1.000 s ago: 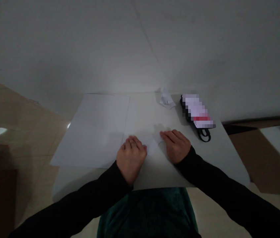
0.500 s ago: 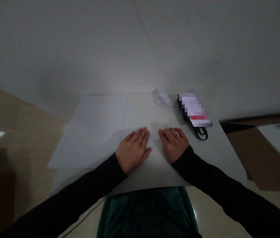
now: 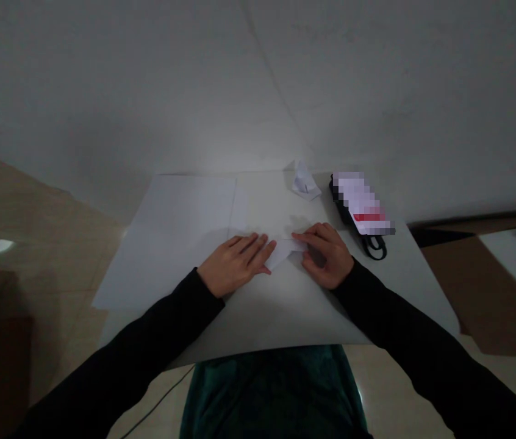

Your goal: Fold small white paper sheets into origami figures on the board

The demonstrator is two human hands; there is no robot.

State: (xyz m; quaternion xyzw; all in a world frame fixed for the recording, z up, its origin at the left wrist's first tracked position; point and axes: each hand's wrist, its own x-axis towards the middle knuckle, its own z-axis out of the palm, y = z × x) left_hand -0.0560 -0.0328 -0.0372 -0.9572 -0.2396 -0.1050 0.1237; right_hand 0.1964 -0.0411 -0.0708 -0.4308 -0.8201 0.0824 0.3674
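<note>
A small folded piece of white paper [image 3: 280, 253] lies on the white table between my hands. My left hand [image 3: 238, 260] rests palm down over its left part, fingers stretched out and slightly spread. At the paper's right end is my right hand [image 3: 326, 253], its index finger extended onto the upper edge and the other fingers curled. The thumb sits lower, apart from the index fingertip. Part of the paper is hidden under my left fingers. Beyond my hands, near the wall, stands a folded white paper shape [image 3: 305, 183].
Large white paper sheets [image 3: 166, 238] cover the left side of the table [image 3: 276, 323]. A phone with a blurred screen [image 3: 361, 204] leans on a black holder with a loop at the back right. A brown cardboard box [image 3: 487, 299] stands right of the table.
My left hand has slid left and turned, its fingers more spread. My right hand has opened from a closed curl, the index finger now extended along the paper, which shows more between the hands.
</note>
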